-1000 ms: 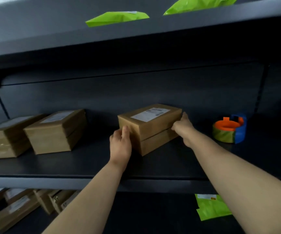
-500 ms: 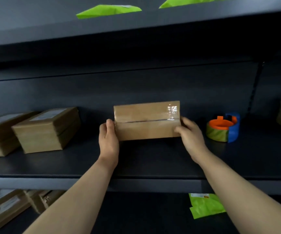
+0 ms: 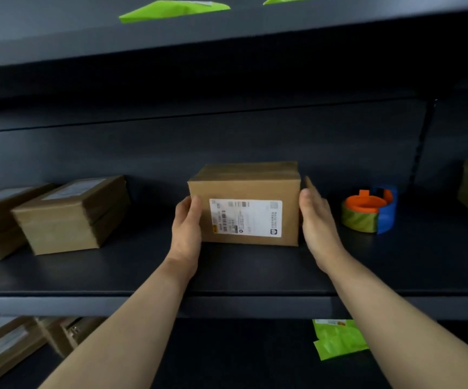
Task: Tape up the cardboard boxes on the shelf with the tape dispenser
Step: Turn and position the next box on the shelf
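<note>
1. Box [image 3: 244, 189] stands on the shelf [image 3: 227, 272], label facing front.
2. Left hand [image 3: 186, 228] grips its left edge.
3. Right hand [image 3: 315, 220] flat against its right side, fingers straight.
4. Dispenser [image 3: 369, 210] sits right, apart.

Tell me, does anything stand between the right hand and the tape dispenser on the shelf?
Nothing visible. The right hand is beside the cardboard box; only shelf surface lies between it and the tape dispenser.

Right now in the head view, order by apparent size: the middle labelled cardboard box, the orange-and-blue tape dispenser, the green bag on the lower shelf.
1. Labelled brown cardboard box
2. Orange-and-blue tape dispenser and crumpled green bag: look alike, unranked.
</note>
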